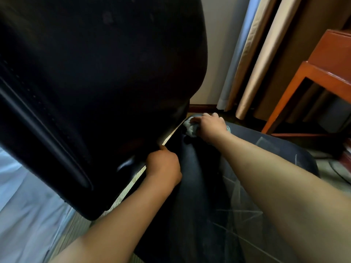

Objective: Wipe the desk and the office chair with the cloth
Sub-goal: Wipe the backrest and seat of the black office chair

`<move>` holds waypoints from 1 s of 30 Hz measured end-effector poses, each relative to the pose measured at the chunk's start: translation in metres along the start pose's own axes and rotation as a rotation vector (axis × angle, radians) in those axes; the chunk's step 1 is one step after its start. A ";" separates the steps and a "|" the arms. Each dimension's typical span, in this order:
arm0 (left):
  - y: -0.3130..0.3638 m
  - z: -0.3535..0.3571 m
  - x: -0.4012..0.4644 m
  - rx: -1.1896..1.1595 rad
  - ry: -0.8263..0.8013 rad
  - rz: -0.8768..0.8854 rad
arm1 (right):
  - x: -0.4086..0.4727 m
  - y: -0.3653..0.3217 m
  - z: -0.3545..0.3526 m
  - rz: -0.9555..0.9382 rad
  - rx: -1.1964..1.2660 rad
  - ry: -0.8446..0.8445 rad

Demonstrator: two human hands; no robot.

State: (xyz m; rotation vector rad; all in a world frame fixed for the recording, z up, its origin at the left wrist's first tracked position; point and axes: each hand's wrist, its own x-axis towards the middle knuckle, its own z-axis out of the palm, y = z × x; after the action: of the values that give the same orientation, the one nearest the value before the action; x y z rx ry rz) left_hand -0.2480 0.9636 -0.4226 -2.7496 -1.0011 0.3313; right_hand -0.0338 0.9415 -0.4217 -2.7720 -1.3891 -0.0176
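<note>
The black office chair fills the view: its backrest point(98, 76) looms at upper left and its worn, cracked seat point(237, 196) runs from the middle down to the right. My right hand point(209, 125) grips a crumpled pale blue-grey cloth point(190, 128) and presses it on the far back corner of the seat, close under the backrest's lower edge. My left hand point(163, 166) is curled into a fist at the gap between backrest and seat, its thumb touching the backrest's bottom edge. What the fingers hold, if anything, is hidden.
An orange-brown wooden desk point(322, 73) stands at the right, with beige curtains point(266, 54) and a white wall behind the chair. A pale blue bedsheet point(22, 205) lies at lower left. Striped carpet point(76, 228) shows under the chair.
</note>
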 end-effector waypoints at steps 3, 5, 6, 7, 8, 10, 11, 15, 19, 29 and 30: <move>-0.003 0.004 0.002 -0.010 -0.014 -0.001 | 0.005 -0.012 0.001 0.059 0.025 -0.030; -0.005 0.007 0.001 -0.047 -0.029 -0.006 | -0.004 -0.015 -0.001 0.047 0.041 -0.043; -0.006 0.010 0.001 -0.065 -0.030 -0.005 | -0.009 -0.016 -0.001 0.039 0.056 -0.048; -0.007 0.011 0.000 -0.089 -0.019 -0.005 | -0.018 -0.017 -0.002 0.031 0.068 -0.053; -0.007 0.012 -0.001 -0.116 -0.007 -0.007 | -0.028 -0.018 -0.004 0.014 0.086 -0.070; -0.008 0.014 -0.004 -0.186 0.020 -0.010 | -0.051 -0.024 -0.007 -0.054 0.111 -0.117; -0.009 0.016 -0.007 -0.227 0.033 -0.013 | -0.064 -0.028 -0.008 -0.086 0.108 -0.138; -0.014 0.026 -0.019 -0.363 0.066 -0.046 | -0.108 -0.036 -0.015 -0.170 0.099 -0.213; -0.014 0.023 -0.020 -0.355 0.062 -0.053 | -0.117 -0.034 -0.012 -0.223 0.098 -0.141; -0.005 -0.005 0.019 -0.088 -0.054 -0.031 | -0.017 0.005 0.002 0.138 0.193 -0.018; -0.006 -0.003 0.022 -0.083 -0.045 -0.028 | -0.006 0.005 0.004 0.161 0.202 -0.017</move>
State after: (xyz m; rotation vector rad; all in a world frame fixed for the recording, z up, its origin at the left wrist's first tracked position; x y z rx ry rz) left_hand -0.2346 0.9824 -0.4211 -2.8104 -1.0874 0.3572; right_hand -0.0335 0.9338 -0.4259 -2.7091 -1.0986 0.1439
